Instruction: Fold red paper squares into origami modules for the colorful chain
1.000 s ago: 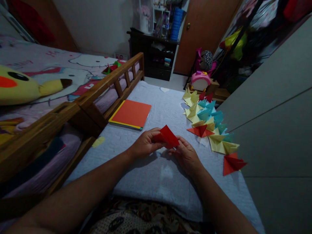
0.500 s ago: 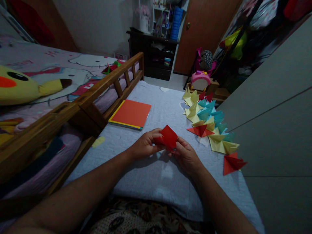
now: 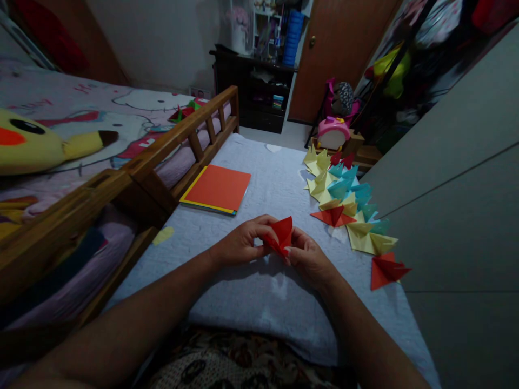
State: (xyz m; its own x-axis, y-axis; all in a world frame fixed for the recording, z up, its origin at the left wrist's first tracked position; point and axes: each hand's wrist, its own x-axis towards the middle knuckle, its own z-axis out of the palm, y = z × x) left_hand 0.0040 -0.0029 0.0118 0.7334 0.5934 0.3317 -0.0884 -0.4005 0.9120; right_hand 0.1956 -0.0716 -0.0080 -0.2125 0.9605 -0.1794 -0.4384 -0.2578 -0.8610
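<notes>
A folded piece of red origami paper [image 3: 285, 231] is held just above the light cloth, between both hands. My left hand [image 3: 247, 237] pinches its left side with thumb and fingers. On the other side, my right hand [image 3: 310, 254] grips the lower right, its thumb pressed on the paper near the bottom tip. One pointed flap of the paper stands up between the hands. Fingers hide part of the lower folds. To the right lie several folded paper cranes, among them a yellow one [image 3: 371, 237], a blue one [image 3: 344, 183] and a red one [image 3: 387, 270].
A stack of square coloured paper [image 3: 219, 189], orange on top, lies at the left. A wooden rail [image 3: 182, 129] separates this surface from a bed with a yellow plush toy [image 3: 36, 143]. A pale cabinet [image 3: 458, 216] stands close on the right.
The red paper has turned from a flat diamond facing me into a partly opened shape with one flap upright. The right thumb has shifted onto its lower fold.
</notes>
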